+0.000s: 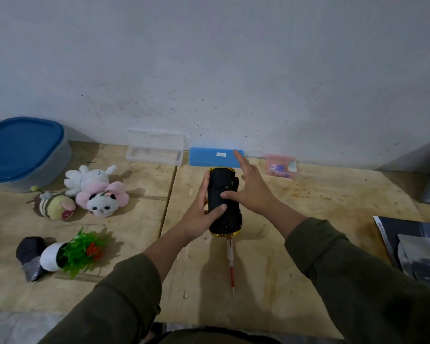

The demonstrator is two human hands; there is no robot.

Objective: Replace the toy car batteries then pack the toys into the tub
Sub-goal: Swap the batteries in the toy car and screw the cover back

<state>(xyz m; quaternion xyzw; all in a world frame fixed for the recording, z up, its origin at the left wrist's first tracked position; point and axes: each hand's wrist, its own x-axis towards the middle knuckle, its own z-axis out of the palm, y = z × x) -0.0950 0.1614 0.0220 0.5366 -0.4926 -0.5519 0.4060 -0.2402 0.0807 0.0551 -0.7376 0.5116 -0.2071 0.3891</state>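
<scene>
While your left hand (199, 217) grips the upturned toy car (224, 202) and your right hand (248, 189) thumbs its underside, fingers straight, the plush toys (94, 192) lie unpacked on the surface (308, 207), tub (23, 152) lidded.

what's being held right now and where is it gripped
The left hand grips the upturned toy car around its side; the right hand only rests its thumb on the underside.

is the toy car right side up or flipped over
Flipped over. The car shows its black underside, with yellow body only at the ends; the left hand grips it.
</scene>
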